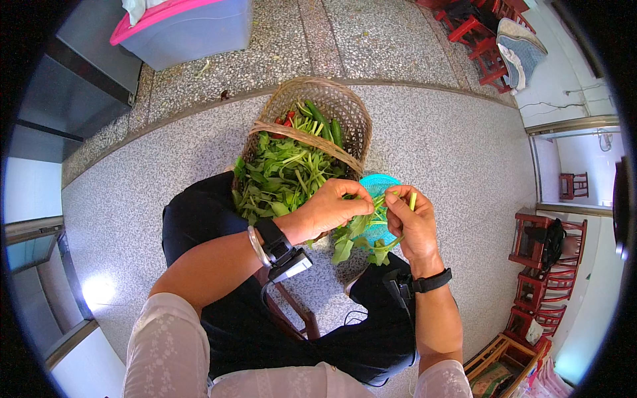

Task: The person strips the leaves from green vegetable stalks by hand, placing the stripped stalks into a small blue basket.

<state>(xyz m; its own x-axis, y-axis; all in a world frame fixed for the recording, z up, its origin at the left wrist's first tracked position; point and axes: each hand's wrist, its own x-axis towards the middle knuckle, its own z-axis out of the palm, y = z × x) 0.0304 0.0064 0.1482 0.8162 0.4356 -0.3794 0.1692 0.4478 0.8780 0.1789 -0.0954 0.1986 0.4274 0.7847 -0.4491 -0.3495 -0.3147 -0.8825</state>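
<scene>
My right hand [415, 219] is closed on a leafy green vegetable stem [380, 251], whose leaves hang over a turquoise plastic basket [380, 184]. Thumb and forefinger of my left hand [338, 204] pinch a part of the same greens beside it; the exact spot is partly hidden by the fingers. Just beyond my hands stands a woven basket with an arched handle [308, 139]. Leafy greens [278, 174] fill its near part, with green cucumbers [321, 119] and red peppers [288, 119] at the far end.
A dark wooden stool [308, 323] shows between my knees. A lidded plastic storage box [194, 35] stands on the floor at the upper left, near dark cabinets [74, 94]. Red wooden chairs [535, 288] line the right wall, with a wooden crate [502, 363] at the lower right.
</scene>
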